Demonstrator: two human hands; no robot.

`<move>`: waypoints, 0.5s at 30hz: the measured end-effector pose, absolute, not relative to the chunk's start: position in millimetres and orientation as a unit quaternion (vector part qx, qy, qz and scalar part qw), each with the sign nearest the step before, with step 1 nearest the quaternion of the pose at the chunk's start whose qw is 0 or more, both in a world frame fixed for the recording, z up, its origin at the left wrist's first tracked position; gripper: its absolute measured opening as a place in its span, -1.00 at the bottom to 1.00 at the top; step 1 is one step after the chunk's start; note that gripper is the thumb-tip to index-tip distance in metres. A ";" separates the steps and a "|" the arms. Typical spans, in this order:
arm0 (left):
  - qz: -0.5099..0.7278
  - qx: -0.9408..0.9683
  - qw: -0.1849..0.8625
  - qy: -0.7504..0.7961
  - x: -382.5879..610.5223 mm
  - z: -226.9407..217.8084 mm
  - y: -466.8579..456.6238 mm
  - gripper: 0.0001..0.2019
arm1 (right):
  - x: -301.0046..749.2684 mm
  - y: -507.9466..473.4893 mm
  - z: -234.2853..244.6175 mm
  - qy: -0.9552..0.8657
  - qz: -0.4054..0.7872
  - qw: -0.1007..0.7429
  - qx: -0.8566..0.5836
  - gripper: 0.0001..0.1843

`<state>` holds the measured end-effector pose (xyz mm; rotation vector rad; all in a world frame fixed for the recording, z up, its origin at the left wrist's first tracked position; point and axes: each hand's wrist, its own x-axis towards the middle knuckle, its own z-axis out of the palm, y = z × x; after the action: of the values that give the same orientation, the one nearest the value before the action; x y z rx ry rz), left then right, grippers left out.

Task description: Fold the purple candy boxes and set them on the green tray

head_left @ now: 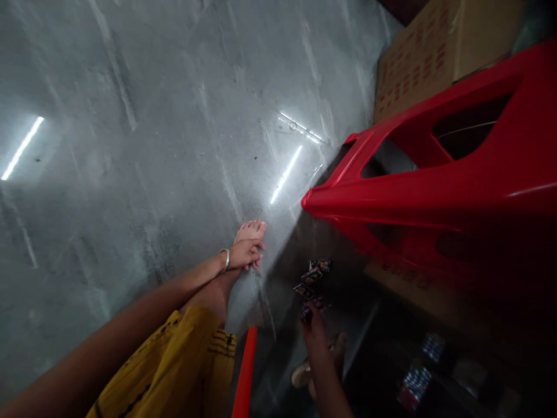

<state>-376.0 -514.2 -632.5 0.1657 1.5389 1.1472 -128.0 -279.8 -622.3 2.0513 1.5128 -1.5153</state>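
Observation:
My left hand (246, 254), with a silver bangle (226, 260) at its wrist, hangs in front of my bare foot (250, 230). Its fingers are loosely bent and apart, with nothing in them. In the shadow to the right, my right hand (314, 325) reaches down to the floor, its fingers closed around a small dark purple packet (307, 314). Several similar shiny packets (311, 275) lie in a short row just beyond it. The dimness hides the exact placing of the right fingers.
A red plastic stool (413, 197) lies on its side at right. Behind it stands a printed cardboard box (413, 64); another carton (409, 284) is in shadow below. Shiny packs (415, 383) sit at lower right. An orange-red bar (246, 371) rises beside my yellow clothing (174, 366). The floor (152, 116) is grey.

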 end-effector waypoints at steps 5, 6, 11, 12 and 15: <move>0.497 0.065 0.573 0.649 -373.1 -636.9 -514.3 -0.63 | -150.3 -292.0 -652.2 0.423 -0.511 0.052 0.747 -0.84; 0.499 0.063 0.574 0.647 -373.1 -636.7 -513.8 -0.62 | -153.8 -292.3 -654.9 0.412 -0.509 0.050 0.755 -0.82; 0.506 0.053 0.579 0.637 -375.4 -632.2 -511.7 -0.61 | -159.3 -292.9 -657.9 0.381 -0.512 0.051 0.768 -0.77; 0.509 0.050 0.580 0.634 -375.6 -631.6 -511.7 -0.61 | -159.9 -292.6 -658.7 0.379 -0.514 0.054 0.768 -0.74; 0.519 0.038 0.579 0.627 -375.0 -631.3 -512.6 -0.60 | -163.4 -290.7 -662.4 0.387 -0.512 0.061 0.765 -0.66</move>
<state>-375.0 -512.6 -631.3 0.0877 1.4666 1.2134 -163.4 -290.7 -662.4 2.3133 1.1711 -1.5481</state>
